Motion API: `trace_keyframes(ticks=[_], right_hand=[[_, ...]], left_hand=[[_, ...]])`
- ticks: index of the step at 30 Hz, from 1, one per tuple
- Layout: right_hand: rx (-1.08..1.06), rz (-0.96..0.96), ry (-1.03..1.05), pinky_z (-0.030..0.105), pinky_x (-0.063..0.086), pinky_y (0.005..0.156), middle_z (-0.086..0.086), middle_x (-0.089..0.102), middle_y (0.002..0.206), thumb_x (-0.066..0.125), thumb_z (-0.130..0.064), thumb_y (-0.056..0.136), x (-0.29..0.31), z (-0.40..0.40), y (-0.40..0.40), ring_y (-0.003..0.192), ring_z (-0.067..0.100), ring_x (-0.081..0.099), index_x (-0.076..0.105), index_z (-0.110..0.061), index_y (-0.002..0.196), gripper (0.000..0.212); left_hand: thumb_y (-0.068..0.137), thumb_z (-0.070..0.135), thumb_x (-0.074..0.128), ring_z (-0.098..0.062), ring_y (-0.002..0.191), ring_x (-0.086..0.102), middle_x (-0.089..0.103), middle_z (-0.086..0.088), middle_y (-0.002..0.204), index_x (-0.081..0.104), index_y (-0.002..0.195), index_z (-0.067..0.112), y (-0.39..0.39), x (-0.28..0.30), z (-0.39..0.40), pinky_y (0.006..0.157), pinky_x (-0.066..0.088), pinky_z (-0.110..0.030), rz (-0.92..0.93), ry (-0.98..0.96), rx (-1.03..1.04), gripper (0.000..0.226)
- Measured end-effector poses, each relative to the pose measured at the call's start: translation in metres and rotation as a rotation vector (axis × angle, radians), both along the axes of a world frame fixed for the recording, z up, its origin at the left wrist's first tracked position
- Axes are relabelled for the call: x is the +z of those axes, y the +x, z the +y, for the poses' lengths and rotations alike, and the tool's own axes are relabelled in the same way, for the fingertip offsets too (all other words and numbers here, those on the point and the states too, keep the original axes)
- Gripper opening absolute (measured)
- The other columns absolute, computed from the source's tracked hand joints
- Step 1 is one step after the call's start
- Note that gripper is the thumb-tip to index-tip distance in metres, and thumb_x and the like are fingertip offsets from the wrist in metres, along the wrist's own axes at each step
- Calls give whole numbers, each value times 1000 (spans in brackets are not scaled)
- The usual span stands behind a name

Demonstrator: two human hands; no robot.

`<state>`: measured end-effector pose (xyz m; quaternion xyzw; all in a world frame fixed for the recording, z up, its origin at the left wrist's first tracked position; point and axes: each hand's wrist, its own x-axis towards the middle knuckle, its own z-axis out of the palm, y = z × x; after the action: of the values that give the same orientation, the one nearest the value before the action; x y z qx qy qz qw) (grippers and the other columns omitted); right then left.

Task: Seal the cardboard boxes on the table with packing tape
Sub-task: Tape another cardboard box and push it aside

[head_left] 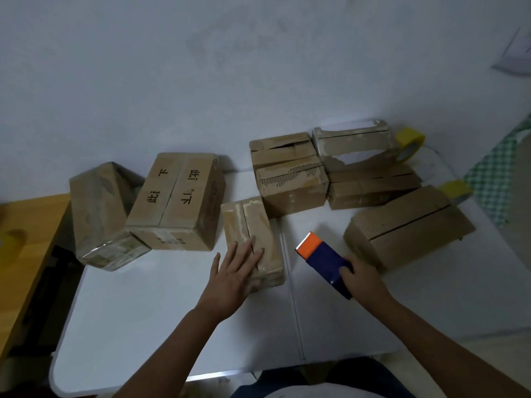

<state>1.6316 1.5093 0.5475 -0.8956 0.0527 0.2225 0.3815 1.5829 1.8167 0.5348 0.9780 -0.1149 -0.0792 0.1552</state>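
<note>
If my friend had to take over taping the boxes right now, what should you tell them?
Left hand: open, flat on the small box near the table's middle.
Right hand: fingers grip the blue and orange tape cutter, held off the boxes.
Done: the plastic-wrapped box at far left looks sealed.
Left: the small box's seam shows no tape; the long box on the right has an open seam, and the back boxes look untaped. Yellow tape rolls sit behind them.

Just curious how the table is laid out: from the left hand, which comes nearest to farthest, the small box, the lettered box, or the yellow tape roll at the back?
1. Small box: under the left hand.
2. Lettered box: farther back, to the left.
3. Yellow tape roll: far back right corner.
</note>
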Motion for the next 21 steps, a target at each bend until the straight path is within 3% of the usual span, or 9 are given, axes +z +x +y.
trace_keyframes(ticks=[2,4,6,8,11,15,21], right_hand=[[-22,-48,43,33,49,68,9,65,88,49,-35,99,15,4,9,79,22,63,59,-8,102,29],[-8,-102,65,30,47,65,4,65,81,49,-48,95,33,7,15,74,17,63,62,-11,90,39],[27,-195,59,26,42,58,0,63,71,51,-50,94,43,8,14,67,13,61,62,-14,77,41],[62,-254,40,24,40,54,-2,60,66,52,-50,93,55,11,15,63,11,59,59,-17,70,41],[131,-282,1,30,50,61,-2,65,73,51,-54,91,60,13,20,68,9,62,65,-16,79,43],[191,-302,-52,31,53,65,-4,67,79,49,-55,92,61,13,24,70,7,63,65,-18,85,41],[233,-321,-40,27,53,63,-7,67,79,48,-59,91,60,15,32,71,3,62,65,-23,84,40]], left_hand=[[101,49,41,-14,149,13,5,12,165,16,153,44,8,17,-16,116,21,-36,-53,-234,71,58],[101,39,49,-10,139,35,30,10,157,32,146,42,18,39,-37,107,36,-25,55,-518,264,48],[101,39,49,-15,124,53,52,2,142,48,140,33,28,53,-55,98,48,-28,296,-794,506,39],[102,45,45,-18,113,60,63,-2,127,57,130,27,38,62,-65,98,51,-38,472,-943,664,36],[103,42,43,-17,93,68,73,-6,101,67,112,14,47,70,-70,85,53,-33,658,-1145,761,38],[103,33,48,-13,78,70,72,-4,82,67,100,10,49,77,-68,69,54,-27,708,-1276,767,30],[98,10,56,-18,88,72,75,-14,100,65,114,1,48,79,-64,70,59,-26,753,-1303,771,21]])
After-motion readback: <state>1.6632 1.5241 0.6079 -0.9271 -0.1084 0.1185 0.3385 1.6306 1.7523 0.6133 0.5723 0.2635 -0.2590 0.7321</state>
